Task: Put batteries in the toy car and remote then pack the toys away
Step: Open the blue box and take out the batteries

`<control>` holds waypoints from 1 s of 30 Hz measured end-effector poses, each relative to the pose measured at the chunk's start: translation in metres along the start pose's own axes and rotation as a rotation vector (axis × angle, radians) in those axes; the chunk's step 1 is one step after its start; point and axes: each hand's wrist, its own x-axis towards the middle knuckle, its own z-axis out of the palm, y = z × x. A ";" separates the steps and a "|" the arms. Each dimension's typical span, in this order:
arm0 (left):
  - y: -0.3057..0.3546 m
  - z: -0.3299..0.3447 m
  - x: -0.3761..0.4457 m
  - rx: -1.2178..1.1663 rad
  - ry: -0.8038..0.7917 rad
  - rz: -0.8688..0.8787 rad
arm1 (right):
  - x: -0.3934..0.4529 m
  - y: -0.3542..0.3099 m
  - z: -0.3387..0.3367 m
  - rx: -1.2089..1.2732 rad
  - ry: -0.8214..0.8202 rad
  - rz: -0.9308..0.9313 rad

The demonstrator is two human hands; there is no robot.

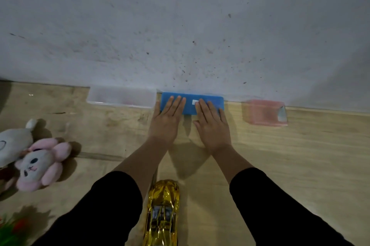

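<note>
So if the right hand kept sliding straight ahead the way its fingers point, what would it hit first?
The right hand already lies flat on the blue box. Straight on, its fingers would likely run over the box and meet the wall just behind it.

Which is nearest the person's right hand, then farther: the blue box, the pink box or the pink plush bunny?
From the right hand:
1. Blue box, under its fingers, against the wall.
2. Pink box, off to its right.
3. Pink plush bunny, far left.
</note>
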 end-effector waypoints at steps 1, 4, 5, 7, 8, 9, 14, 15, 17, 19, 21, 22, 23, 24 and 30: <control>-0.001 0.003 0.001 0.015 0.034 0.009 | 0.003 0.000 0.002 -0.015 0.008 -0.016; 0.003 0.003 0.001 0.012 0.049 -0.022 | 0.012 0.001 0.009 -0.041 0.080 -0.062; 0.005 0.002 0.002 -0.001 0.059 -0.031 | 0.014 0.000 0.011 -0.052 0.101 -0.074; 0.007 0.005 0.005 -0.018 0.047 -0.041 | 0.016 -0.002 0.014 -0.082 0.132 -0.093; 0.008 0.006 0.006 -0.013 0.034 -0.047 | 0.016 -0.003 0.015 -0.095 0.134 -0.103; 0.008 0.006 0.007 -0.007 0.024 -0.051 | 0.016 -0.003 0.017 -0.109 0.136 -0.114; 0.008 0.008 0.008 -0.014 0.044 -0.037 | 0.019 0.000 0.023 -0.213 0.223 -0.188; 0.008 0.008 0.008 -0.009 0.045 -0.036 | 0.020 0.001 0.025 -0.244 0.241 -0.212; 0.008 0.009 0.008 0.006 0.043 -0.034 | 0.022 0.004 0.026 -0.311 0.264 -0.266; 0.008 0.011 0.009 0.020 0.038 -0.045 | 0.024 0.008 0.025 -0.362 0.298 -0.306; 0.008 0.015 0.009 0.013 0.052 -0.060 | 0.025 0.009 0.023 -0.382 0.334 -0.335; 0.008 0.016 0.009 0.007 0.071 -0.066 | 0.025 0.009 0.024 -0.390 0.352 -0.350; 0.008 0.018 0.009 0.001 0.091 -0.073 | 0.025 0.010 0.025 -0.398 0.366 -0.364; 0.008 0.018 0.010 -0.004 0.118 -0.078 | 0.025 0.010 0.026 -0.401 0.374 -0.372; 0.009 0.024 0.011 0.050 0.255 -0.099 | 0.030 0.017 0.018 -0.331 0.426 -0.366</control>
